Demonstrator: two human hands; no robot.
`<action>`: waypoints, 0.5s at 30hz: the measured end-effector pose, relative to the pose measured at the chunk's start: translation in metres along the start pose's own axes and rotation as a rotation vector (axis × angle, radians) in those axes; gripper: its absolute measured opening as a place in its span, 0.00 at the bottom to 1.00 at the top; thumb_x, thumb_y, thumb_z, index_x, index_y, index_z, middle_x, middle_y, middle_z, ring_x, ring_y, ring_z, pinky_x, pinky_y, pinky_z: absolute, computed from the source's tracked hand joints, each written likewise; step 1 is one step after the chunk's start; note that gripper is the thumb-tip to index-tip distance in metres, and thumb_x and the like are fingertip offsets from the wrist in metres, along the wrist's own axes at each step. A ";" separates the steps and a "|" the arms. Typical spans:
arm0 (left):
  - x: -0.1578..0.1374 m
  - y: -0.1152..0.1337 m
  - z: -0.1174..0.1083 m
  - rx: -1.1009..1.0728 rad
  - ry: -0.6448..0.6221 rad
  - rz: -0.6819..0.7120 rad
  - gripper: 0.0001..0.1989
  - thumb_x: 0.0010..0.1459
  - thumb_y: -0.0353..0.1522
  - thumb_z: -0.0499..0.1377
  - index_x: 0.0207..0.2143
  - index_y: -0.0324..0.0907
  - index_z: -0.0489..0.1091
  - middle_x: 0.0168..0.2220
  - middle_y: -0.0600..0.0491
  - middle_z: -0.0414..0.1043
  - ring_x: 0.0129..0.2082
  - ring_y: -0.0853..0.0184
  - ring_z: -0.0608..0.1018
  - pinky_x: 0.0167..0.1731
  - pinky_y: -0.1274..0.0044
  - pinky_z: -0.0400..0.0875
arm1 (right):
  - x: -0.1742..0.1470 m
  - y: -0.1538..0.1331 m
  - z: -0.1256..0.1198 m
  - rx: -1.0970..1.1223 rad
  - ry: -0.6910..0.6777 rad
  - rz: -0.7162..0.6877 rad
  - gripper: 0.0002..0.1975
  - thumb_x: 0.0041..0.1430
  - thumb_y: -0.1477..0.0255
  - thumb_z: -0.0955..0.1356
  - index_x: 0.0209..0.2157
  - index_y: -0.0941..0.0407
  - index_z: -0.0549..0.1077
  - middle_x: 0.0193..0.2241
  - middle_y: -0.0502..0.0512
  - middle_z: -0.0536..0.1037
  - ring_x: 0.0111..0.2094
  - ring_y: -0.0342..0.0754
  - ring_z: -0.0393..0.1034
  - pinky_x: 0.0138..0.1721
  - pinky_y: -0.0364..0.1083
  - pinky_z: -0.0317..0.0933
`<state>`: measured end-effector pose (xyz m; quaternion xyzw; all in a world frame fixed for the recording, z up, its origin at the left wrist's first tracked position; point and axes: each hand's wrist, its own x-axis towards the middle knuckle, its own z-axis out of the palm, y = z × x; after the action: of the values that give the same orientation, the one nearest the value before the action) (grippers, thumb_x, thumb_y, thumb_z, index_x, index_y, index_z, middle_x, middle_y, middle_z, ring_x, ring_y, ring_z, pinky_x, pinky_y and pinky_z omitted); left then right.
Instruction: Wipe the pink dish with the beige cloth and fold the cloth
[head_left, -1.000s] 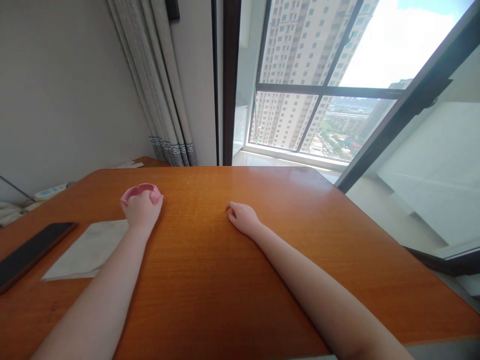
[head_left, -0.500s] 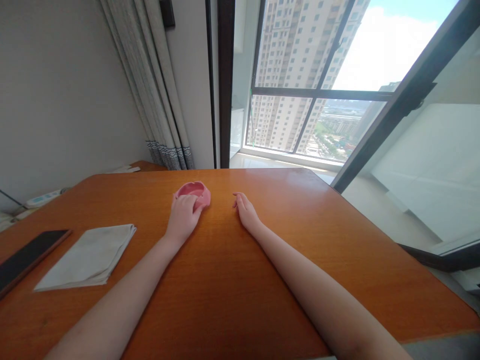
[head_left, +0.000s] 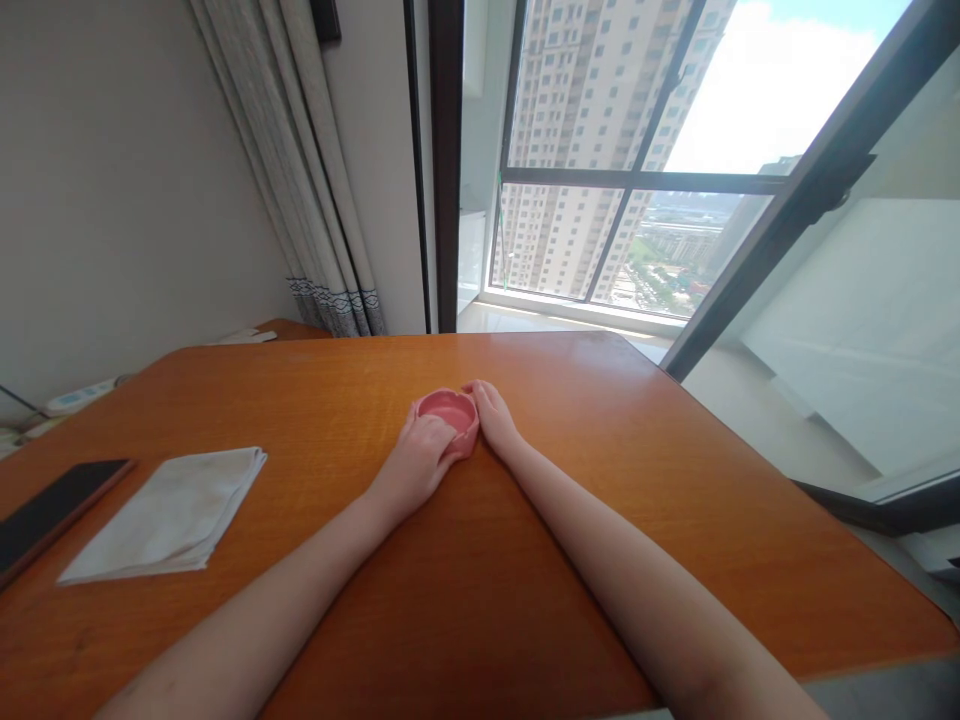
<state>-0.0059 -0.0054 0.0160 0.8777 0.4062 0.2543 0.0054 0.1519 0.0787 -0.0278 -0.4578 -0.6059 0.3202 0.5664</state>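
A small round pink ashtray with notches in its rim sits near the middle of the wooden table. My left hand grips its near left side, with the fingers over the rim and the thumb along the near outer wall. At the right side of the ashtray is my right hand, turned palm inward. Its fingers are stretched forward and appear to touch the far right rim; part of them is hidden from this angle.
On the left of the wooden table lies a folded whitish cloth. A dark flat phone-like object is beside it. A white power strip shows past the left edge. Beyond the far edge are a grey curtain and a window.
My left hand has brought the ashtray rightward and slightly nearer, up against my right hand. The right hand has barely moved. The whole view has shifted slightly.
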 end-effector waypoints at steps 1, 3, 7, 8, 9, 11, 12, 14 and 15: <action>0.000 -0.002 0.000 -0.004 0.000 -0.002 0.07 0.58 0.33 0.52 0.34 0.42 0.67 0.37 0.50 0.71 0.41 0.61 0.69 0.58 0.57 0.49 | 0.000 0.000 0.000 -0.032 -0.040 -0.011 0.17 0.58 0.59 0.58 0.29 0.55 0.71 0.32 0.53 0.73 0.39 0.48 0.66 0.45 0.47 0.59; 0.000 -0.006 0.001 -0.018 0.002 -0.008 0.07 0.58 0.33 0.52 0.35 0.42 0.68 0.37 0.50 0.71 0.41 0.61 0.70 0.58 0.57 0.48 | 0.000 -0.001 0.000 -0.067 -0.101 -0.008 0.14 0.56 0.62 0.61 0.29 0.55 0.72 0.32 0.53 0.74 0.38 0.48 0.67 0.45 0.47 0.60; -0.001 -0.014 0.003 -0.063 0.011 -0.028 0.07 0.57 0.34 0.54 0.36 0.43 0.68 0.37 0.50 0.72 0.42 0.60 0.70 0.58 0.56 0.47 | -0.001 -0.003 -0.001 -0.099 -0.134 0.003 0.11 0.55 0.65 0.63 0.34 0.56 0.73 0.36 0.53 0.76 0.40 0.47 0.68 0.45 0.46 0.61; -0.001 -0.015 0.003 -0.079 0.012 -0.032 0.07 0.56 0.35 0.54 0.36 0.43 0.68 0.37 0.50 0.72 0.41 0.60 0.71 0.58 0.56 0.48 | -0.001 -0.004 -0.001 -0.111 -0.140 0.004 0.11 0.56 0.65 0.63 0.34 0.56 0.73 0.36 0.53 0.76 0.41 0.47 0.68 0.46 0.46 0.61; 0.000 -0.015 0.003 -0.093 0.011 -0.032 0.07 0.56 0.35 0.54 0.36 0.43 0.68 0.37 0.50 0.72 0.41 0.60 0.71 0.58 0.56 0.48 | -0.001 -0.005 -0.001 -0.121 -0.142 0.006 0.11 0.56 0.66 0.63 0.35 0.56 0.73 0.37 0.53 0.76 0.41 0.47 0.68 0.46 0.46 0.61; 0.002 -0.015 0.000 -0.104 -0.012 -0.023 0.08 0.56 0.36 0.55 0.37 0.43 0.69 0.37 0.50 0.72 0.41 0.60 0.71 0.58 0.57 0.48 | -0.002 -0.006 -0.001 -0.130 -0.141 0.012 0.11 0.56 0.66 0.63 0.35 0.56 0.73 0.37 0.54 0.76 0.41 0.47 0.68 0.46 0.47 0.61; 0.002 -0.015 -0.003 -0.102 -0.035 -0.011 0.09 0.56 0.36 0.55 0.38 0.43 0.69 0.39 0.49 0.72 0.43 0.60 0.71 0.59 0.57 0.48 | -0.002 -0.006 -0.001 -0.127 -0.140 0.012 0.11 0.56 0.66 0.63 0.35 0.56 0.73 0.36 0.54 0.76 0.41 0.47 0.69 0.46 0.47 0.61; 0.001 -0.017 -0.013 -0.085 -0.074 0.002 0.14 0.57 0.38 0.54 0.44 0.44 0.67 0.45 0.48 0.71 0.48 0.59 0.70 0.60 0.56 0.45 | -0.003 -0.008 -0.002 -0.110 -0.141 0.005 0.10 0.56 0.66 0.63 0.34 0.56 0.73 0.36 0.54 0.76 0.41 0.47 0.68 0.47 0.47 0.60; -0.001 -0.021 -0.021 -0.073 -0.069 -0.013 0.16 0.57 0.39 0.52 0.48 0.45 0.65 0.48 0.47 0.69 0.51 0.59 0.68 0.60 0.56 0.45 | -0.003 -0.008 -0.002 -0.101 -0.142 0.001 0.10 0.56 0.66 0.63 0.34 0.56 0.73 0.36 0.54 0.76 0.41 0.48 0.68 0.47 0.47 0.60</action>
<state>-0.0308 0.0035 0.0296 0.8824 0.4020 0.2385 0.0531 0.1519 0.0724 -0.0214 -0.4623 -0.6598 0.3211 0.4978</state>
